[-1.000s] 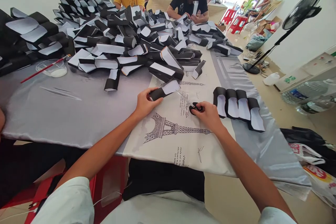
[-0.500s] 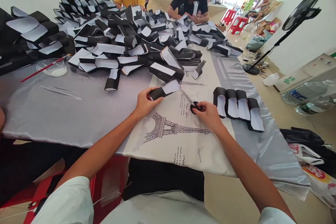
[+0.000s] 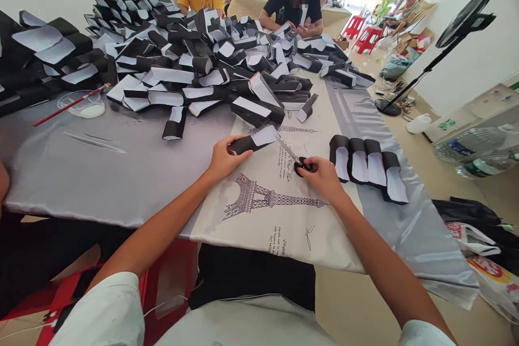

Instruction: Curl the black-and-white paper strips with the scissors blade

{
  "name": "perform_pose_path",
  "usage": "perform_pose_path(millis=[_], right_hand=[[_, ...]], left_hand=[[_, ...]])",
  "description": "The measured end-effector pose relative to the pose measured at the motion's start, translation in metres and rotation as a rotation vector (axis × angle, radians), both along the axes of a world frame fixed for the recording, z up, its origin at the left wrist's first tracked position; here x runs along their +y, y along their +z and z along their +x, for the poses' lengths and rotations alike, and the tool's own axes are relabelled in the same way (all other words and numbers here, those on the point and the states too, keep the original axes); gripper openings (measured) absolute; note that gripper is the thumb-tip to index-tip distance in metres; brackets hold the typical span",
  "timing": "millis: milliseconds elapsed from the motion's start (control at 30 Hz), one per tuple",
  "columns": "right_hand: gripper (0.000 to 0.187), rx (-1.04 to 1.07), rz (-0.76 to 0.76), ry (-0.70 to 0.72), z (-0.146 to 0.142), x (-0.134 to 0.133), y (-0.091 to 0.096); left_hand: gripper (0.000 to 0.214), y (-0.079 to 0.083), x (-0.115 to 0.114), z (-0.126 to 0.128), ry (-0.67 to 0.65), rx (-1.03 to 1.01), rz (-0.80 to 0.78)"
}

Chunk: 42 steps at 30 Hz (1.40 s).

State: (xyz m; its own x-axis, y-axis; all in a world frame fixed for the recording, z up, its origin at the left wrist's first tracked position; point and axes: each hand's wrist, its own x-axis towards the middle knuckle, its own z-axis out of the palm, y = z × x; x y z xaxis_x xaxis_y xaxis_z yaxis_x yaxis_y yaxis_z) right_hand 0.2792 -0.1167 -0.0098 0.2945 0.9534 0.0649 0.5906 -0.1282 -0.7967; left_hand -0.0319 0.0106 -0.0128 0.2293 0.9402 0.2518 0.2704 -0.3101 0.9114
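My left hand (image 3: pixel 227 158) grips the black end of a folded paper piece (image 3: pixel 265 137), black outside with a white flap that points right. In my right hand (image 3: pixel 322 173) is a pair of scissors (image 3: pixel 290 150), fingers in the black handles. The blades reach up and left to the tip of the white flap; whether they are parted is too small to tell. Both hands are just above a cream cloth (image 3: pixel 251 227) printed with towers. To the right of my right hand lies a short row of similar black-and-white paper pieces (image 3: pixel 357 159).
A large heap of black-and-white paper pieces (image 3: pixel 194 92) covers the table's far side. At left, a red brush (image 3: pixel 68 105) rests across a clear dish (image 3: pixel 91 111) of white stuff. Two people (image 3: pixel 292 8) sit beyond the heap. A black standing fan (image 3: pixel 430 65) is at right.
Almost nothing differs. Both hands, the paper piece and the scissors keep nearly the same places; the view has shifted very slightly.
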Motion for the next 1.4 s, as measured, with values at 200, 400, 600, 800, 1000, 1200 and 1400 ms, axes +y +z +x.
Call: perform_pose_path(millis=[200, 400, 600, 800, 1000, 1200, 1400], right_hand=[[0.039, -0.018, 0.006, 0.039, 0.0, 0.0, 0.0], [0.035, 0.004, 0.004, 0.017, 0.001, -0.001, 0.002], [0.041, -0.015, 0.043, 0.007, -0.003, -0.001, 0.002], [0.028, -0.052, 0.036, 0.05, 0.006, 0.001, -0.003], [0.042, -0.025, 0.033, 0.054, 0.005, 0.001, -0.002], [0.035, -0.125, -0.005, 0.17, 0.009, 0.0, -0.002], [0.036, -0.044, -0.08, 0.094, 0.008, 0.0, -0.002]], left_hand=[[0.056, 0.001, 0.001, -0.001, -0.062, -0.058, -0.066], [0.056, 0.002, 0.0, -0.002, -0.064, -0.051, -0.063], [0.073, 0.002, 0.0, -0.001, -0.052, -0.095, -0.097], [0.078, 0.002, 0.001, -0.001, -0.031, -0.188, -0.14], [0.072, 0.002, 0.004, -0.001, -0.016, -0.313, -0.195], [0.066, 0.0, 0.007, -0.002, -0.033, -0.366, -0.206], [0.076, 0.0, 0.009, 0.0, 0.042, -0.501, -0.265]])
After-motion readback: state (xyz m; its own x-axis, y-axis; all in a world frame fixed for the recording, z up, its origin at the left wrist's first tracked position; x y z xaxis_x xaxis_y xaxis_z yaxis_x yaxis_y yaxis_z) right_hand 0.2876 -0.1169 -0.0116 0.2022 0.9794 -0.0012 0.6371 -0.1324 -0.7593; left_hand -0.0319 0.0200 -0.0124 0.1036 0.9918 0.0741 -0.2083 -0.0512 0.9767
